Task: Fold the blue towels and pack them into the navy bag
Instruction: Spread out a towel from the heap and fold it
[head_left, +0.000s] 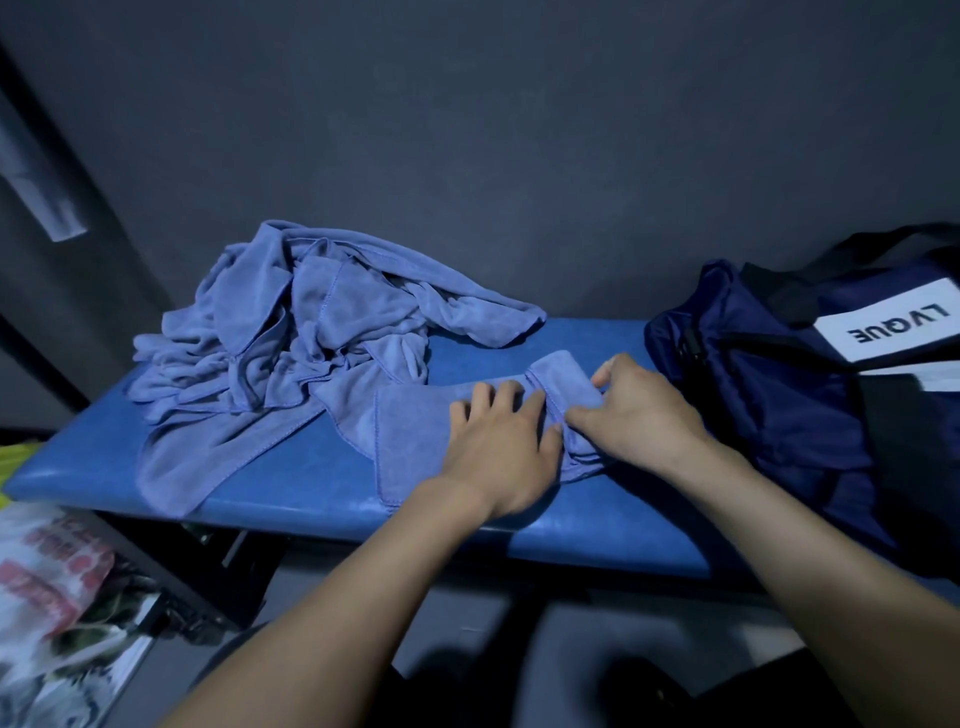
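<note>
A partly folded blue towel (410, 431) lies flat on the blue padded bench (322, 488). My left hand (501, 447) presses on its middle with fingers spread. My right hand (641, 410) pinches the towel's rolled right end between thumb and fingers. A heap of unfolded blue towels (306, 332) sits at the back left of the bench. The navy bag (779, 395), with black straps and a white label, stands at the bench's right end, close to my right hand.
A dark grey wall runs behind the bench. Printed plastic packaging (57, 587) lies on the floor at the lower left. A dark metal frame (171, 571) stands under the bench's left side.
</note>
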